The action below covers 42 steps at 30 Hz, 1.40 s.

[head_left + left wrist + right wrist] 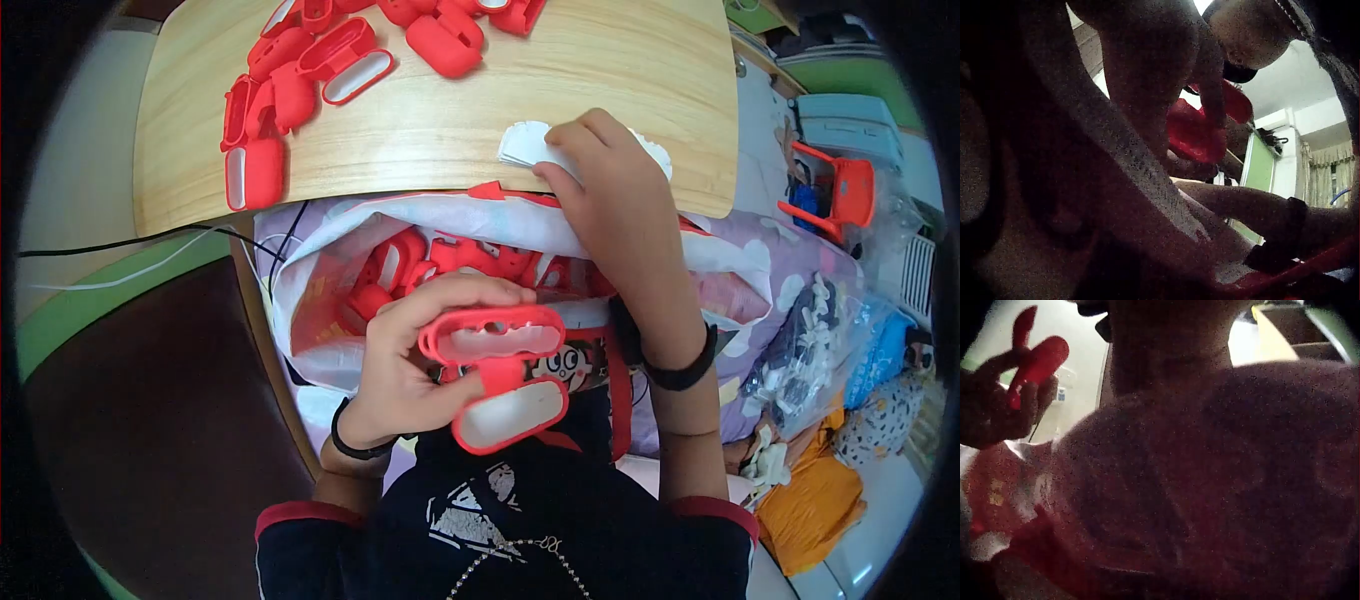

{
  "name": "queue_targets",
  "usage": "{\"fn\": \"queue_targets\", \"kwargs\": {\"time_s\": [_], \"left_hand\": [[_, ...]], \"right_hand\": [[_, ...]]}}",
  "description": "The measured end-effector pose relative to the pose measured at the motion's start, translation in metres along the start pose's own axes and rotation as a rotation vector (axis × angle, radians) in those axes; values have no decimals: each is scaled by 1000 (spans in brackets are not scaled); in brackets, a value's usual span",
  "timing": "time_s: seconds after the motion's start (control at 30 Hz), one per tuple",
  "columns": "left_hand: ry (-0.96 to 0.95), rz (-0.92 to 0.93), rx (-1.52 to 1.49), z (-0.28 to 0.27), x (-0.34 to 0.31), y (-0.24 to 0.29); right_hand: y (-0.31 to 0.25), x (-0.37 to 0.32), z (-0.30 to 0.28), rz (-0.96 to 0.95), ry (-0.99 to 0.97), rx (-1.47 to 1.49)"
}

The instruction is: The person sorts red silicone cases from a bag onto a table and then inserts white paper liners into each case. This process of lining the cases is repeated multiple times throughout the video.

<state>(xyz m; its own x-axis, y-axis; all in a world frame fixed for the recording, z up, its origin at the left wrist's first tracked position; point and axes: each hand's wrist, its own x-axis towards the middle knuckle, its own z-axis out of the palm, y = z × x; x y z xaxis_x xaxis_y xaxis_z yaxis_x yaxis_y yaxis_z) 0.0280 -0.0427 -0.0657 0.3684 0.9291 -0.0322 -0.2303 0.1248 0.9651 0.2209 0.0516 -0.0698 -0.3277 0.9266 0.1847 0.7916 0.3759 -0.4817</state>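
Note:
My left hand grips a red earbud case cover by its side, over the lap. The cover is hinged open, its two halves facing up and showing white inside. In the right wrist view the same cover appears edge-on between the fingers. At the table's near edge, my right hand pinches at a stack of white paper pieces with thumb and curled forefinger. Part of the stack lies hidden under that hand. The left wrist view is dark, with the red cover beyond the hand.
More red covers lie along the far and left parts of the wooden table. Between table and lap, a large white bag gapes with several red covers inside. A red stool and plastic bags stand at right.

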Motion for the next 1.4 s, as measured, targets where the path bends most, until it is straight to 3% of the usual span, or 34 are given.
{"fn": "queue_targets", "kwargs": {"time_s": [0.2,0.33,0.43,0.57,0.67,0.7,0.77,0.87,0.93,1.03,1.17,1.3,1.33,1.4], "left_hand": [[100,-140,-399,3,-5,3],[160,-178,-234,-3,-10,9],[82,-45,-46,-5,-5,11],[24,365,562,-5,6,10],[15,439,440,-3,3,12],[-17,376,210,-5,-2,3],[81,-49,-376,0,-13,10],[-130,-474,-1130,0,-5,16],[-558,-480,-1793,5,3,-5],[-418,-602,-1878,16,-5,-4],[-213,-556,-1654,24,-5,-1],[288,-538,-1124,36,-1,10],[303,-509,-1095,38,0,10],[23,-250,-1130,28,1,-5]], "right_hand": [[4,3,10,-17,-52,-140],[4,3,13,-20,-23,-158],[5,4,13,-23,5,-144],[5,3,6,8,152,-37],[-4,0,-20,28,249,64],[-9,-2,-30,35,271,101],[-18,-8,-45,17,333,137],[-39,-19,-60,-84,462,78],[-55,-28,-69,-183,471,39],[-69,-41,-76,-317,370,15],[-68,-52,-69,-511,344,-94],[-74,-63,-58,-615,235,-218],[-75,-65,-57,-636,194,-241],[-72,-70,-57,-690,130,-260]]}}
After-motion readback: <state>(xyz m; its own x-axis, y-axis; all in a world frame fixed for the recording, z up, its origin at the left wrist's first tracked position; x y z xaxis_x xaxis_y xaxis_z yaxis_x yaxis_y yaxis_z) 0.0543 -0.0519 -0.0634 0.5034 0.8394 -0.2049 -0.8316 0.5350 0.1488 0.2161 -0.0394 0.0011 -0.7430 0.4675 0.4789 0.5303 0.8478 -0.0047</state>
